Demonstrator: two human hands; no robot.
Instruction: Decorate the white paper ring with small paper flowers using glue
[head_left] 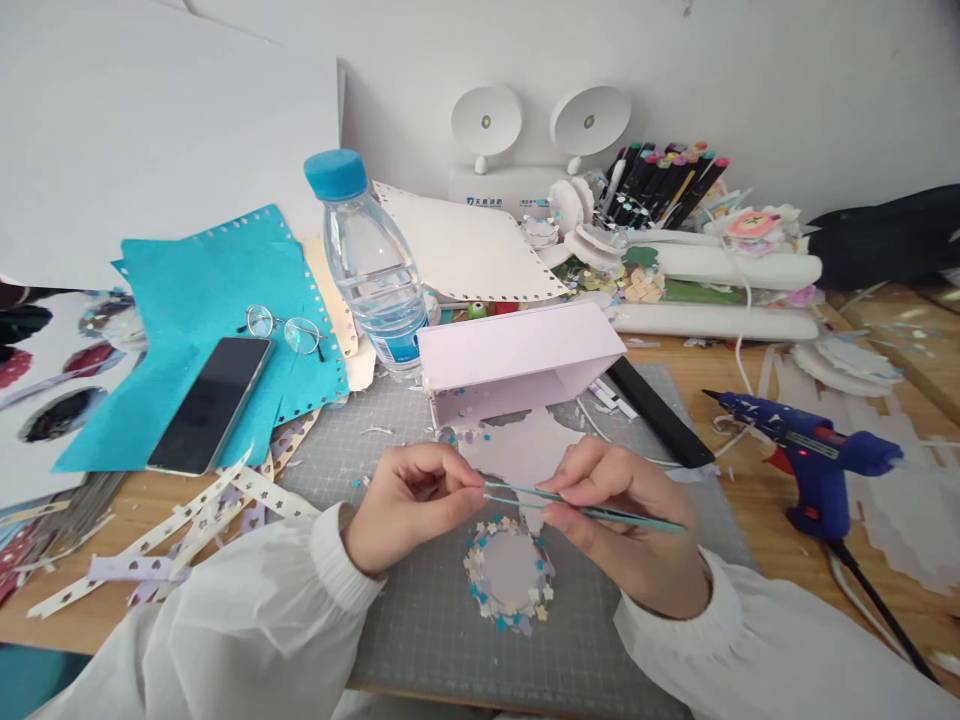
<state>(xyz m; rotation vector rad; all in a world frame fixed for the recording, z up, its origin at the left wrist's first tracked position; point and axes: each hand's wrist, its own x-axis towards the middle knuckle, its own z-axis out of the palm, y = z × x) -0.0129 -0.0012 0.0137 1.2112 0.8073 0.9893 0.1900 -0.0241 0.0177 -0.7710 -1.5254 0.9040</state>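
In the lower middle of the frame, two hands meet over a grey cutting mat (420,610). The right hand (622,520) holds thin teal tweezers (592,508), with the thumb and first fingers pressed close around the middle, so the grip is nearly closed. The tweezers lie almost flat and point to the left. The left hand (409,505) has its thumb and first finger pinched tight together right at the tweezer tips; whatever is between them is too small to see. Just below the hands, on the mat, lies a round paper circle (510,575) with tiny flowers in blue, cream and purple all around its edge. Neither hand touches it. Just above the hands is a pale pink paper box (517,355) lying on its side, with small flower bits scattered near it. A water bottle (371,265) with a blue cap stands at the upper left of the mat. A phone (210,405) and glasses (285,328) lie on teal paper (187,300) at the left. A blue glue gun (817,455) rests on the table at the right, well apart from the hands.
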